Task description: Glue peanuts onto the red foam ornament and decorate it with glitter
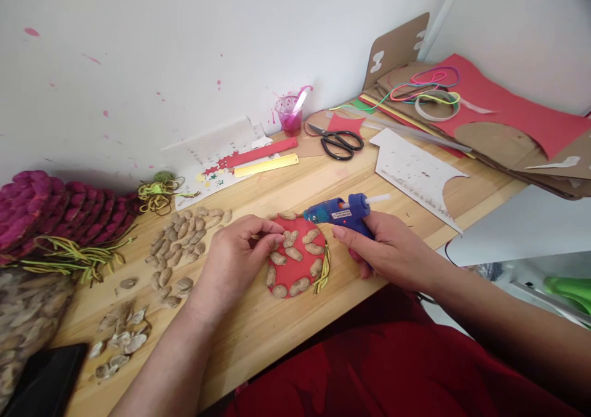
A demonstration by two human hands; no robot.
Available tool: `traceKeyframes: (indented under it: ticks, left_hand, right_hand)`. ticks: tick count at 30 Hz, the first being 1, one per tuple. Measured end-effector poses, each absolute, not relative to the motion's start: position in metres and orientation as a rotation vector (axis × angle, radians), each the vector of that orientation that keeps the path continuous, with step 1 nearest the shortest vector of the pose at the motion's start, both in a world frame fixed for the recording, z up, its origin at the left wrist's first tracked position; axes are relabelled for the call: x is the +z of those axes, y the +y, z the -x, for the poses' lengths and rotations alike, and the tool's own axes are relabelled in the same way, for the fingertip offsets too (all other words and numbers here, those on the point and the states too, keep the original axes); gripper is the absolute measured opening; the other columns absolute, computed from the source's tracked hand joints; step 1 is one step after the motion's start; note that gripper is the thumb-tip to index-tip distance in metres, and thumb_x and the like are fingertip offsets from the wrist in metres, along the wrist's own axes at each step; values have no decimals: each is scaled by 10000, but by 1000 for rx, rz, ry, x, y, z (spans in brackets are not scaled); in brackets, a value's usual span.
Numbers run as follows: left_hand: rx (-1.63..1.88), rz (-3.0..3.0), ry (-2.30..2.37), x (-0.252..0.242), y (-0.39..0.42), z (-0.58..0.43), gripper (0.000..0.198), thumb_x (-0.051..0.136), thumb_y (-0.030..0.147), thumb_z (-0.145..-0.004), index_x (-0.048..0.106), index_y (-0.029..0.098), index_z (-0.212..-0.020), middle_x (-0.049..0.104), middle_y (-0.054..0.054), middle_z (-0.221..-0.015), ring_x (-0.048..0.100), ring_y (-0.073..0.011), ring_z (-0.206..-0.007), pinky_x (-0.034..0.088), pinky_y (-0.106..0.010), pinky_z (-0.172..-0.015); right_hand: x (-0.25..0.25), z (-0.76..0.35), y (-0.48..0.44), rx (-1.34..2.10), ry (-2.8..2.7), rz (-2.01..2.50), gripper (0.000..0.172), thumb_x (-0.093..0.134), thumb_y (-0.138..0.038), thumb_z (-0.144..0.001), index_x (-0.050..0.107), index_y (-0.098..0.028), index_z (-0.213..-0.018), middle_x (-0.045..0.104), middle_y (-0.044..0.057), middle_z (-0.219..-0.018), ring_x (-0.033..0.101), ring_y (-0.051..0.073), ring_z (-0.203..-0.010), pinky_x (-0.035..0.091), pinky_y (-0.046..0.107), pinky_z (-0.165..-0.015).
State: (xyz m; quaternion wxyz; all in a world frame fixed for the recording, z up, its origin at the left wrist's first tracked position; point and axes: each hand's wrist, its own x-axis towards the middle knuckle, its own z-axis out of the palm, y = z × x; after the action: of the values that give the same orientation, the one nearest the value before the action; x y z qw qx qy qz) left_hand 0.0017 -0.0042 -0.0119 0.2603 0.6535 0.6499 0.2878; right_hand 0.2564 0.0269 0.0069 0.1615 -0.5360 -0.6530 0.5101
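Note:
My right hand (388, 244) is wrapped round the grip of a blue hot glue gun (335, 212) with a white glue stick in its back. The gun's nozzle points left over the far edge of a red round card (295, 225). Whole peanuts (294, 254) lie along the card's rim and across its middle. Yellow-green cord (323, 272) hangs at the card's right edge. My left hand (242, 251) reaches over the card's left side, thumb and forefinger pinched on a peanut (290, 239) near the middle. The fingers partly hide the card's left edge.
Loose peanuts (178, 238) and broken shells (122, 337) lie left, beside a black phone (50, 377) and pink-painted stacked pieces (69, 214). Behind are scissors (339, 143), a pink paint cup (290, 116) and paper strips (266, 165). Cardboard (494, 137) is piled at the right.

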Motion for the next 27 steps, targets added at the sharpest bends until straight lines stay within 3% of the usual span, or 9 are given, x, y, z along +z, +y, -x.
traceKeyframes:
  ticks: [27]
  left_hand:
    - [787, -1758, 1752, -12, -4, -2, 145, 681, 359, -874, 772, 247, -890, 780, -22, -881, 708, -171, -728, 552, -264, -654]
  right_hand:
    - [6, -253, 29, 1328, -1936, 1496, 449, 537, -608, -942, 515, -222, -713, 588, -10, -556, 598, 163, -492, 433, 276, -490]
